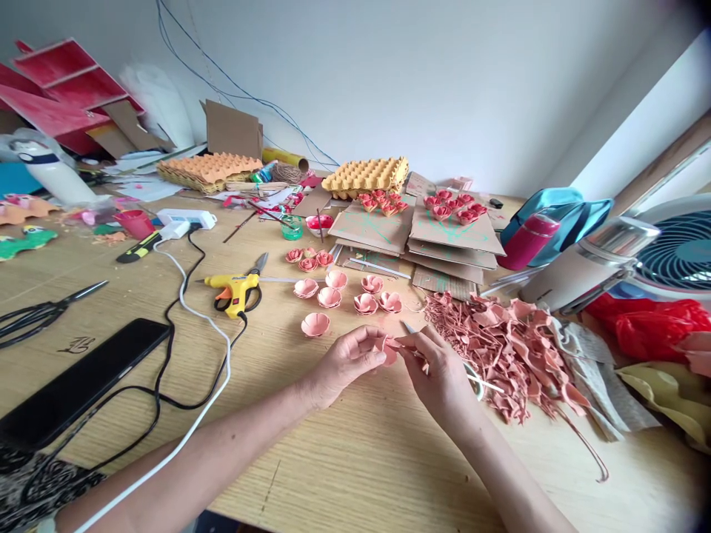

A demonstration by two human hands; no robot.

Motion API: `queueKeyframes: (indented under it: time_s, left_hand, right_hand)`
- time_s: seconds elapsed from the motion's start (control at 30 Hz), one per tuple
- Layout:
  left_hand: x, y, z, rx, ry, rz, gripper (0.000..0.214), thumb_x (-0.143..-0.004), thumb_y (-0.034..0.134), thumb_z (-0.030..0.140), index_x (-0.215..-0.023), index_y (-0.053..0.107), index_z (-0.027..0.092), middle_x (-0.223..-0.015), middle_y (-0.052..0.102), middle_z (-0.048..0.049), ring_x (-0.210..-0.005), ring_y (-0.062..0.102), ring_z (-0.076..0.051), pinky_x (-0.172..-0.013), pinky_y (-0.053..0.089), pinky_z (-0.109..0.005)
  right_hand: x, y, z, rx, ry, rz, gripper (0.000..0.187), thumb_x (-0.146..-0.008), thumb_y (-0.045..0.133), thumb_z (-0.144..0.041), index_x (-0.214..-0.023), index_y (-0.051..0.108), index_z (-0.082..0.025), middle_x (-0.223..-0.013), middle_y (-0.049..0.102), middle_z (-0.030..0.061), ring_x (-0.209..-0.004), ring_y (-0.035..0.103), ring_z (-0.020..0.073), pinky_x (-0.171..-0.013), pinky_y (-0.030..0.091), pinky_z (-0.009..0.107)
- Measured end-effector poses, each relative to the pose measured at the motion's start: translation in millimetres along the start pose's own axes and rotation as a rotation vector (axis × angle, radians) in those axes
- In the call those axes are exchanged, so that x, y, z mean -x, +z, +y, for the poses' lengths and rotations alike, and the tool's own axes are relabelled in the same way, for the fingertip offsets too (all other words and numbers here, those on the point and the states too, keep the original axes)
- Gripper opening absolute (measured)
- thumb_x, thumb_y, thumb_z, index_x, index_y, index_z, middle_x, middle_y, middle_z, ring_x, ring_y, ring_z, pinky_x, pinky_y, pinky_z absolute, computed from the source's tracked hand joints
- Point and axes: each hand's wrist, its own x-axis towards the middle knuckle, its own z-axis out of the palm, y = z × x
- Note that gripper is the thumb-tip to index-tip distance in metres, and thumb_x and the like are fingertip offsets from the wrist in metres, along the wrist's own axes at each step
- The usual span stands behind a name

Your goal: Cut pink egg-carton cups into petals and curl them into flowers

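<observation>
My left hand [345,363] and my right hand [438,374] meet over the wooden table [344,451], both pinching one small pink paper flower piece [390,349]. A thin stick or scissor blade [484,383] pokes out beside my right hand. Several finished pink paper flower cups [329,297] lie just beyond my hands. A pile of pink paper scraps [508,348] sits right of my right hand.
A yellow glue gun [236,290] with black and white cables lies to the left, beside scissors [33,314] and a black phone [78,381]. Cardboard sheets with red flowers [452,229], egg trays [366,176], a fan [681,252] and a blue bag [549,222] stand behind.
</observation>
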Motion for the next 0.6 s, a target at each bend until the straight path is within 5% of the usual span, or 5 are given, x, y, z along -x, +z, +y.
queueKeyframes:
  time_s: [0.23,0.37,0.6]
  left_hand:
    - [-3,-1.6,-1,-0.052,0.031,0.111,0.036,-0.076,0.076,0.033,-0.105,0.060,0.019,-0.104,0.062,-0.0031,-0.096,0.058,-0.016,-0.081,0.045,-0.026]
    - [-6,-0.4,-1,-0.089,0.096,0.076,0.036,-0.076,0.076,0.034,-0.103,0.058,0.018,-0.104,0.064,-0.0045,-0.099,0.061,-0.018,-0.091,0.045,-0.032]
    - [-7,1.1,-13,-0.241,0.154,0.051,0.035,-0.077,0.075,0.028,-0.104,0.056,0.016,-0.093,0.063,-0.0035,-0.087,0.063,-0.016,-0.084,0.051,-0.032]
  right_hand:
    - [-2,0,-2,-0.100,0.146,0.032,0.012,-0.088,0.056,-0.026,-0.094,0.063,-0.017,-0.073,0.063,-0.0001,-0.058,0.056,0.0109,-0.053,0.041,0.020]
    - [-2,1,-7,-0.039,0.102,0.016,0.016,-0.088,0.055,-0.023,-0.098,0.066,-0.019,-0.076,0.063,0.0004,-0.056,0.053,0.0100,-0.054,0.040,0.020]
    - [2,7,-5,0.117,0.036,0.031,0.017,-0.090,0.050,-0.019,-0.089,0.067,-0.020,-0.090,0.063,0.0033,-0.054,0.051,0.0083,-0.055,0.038,0.021]
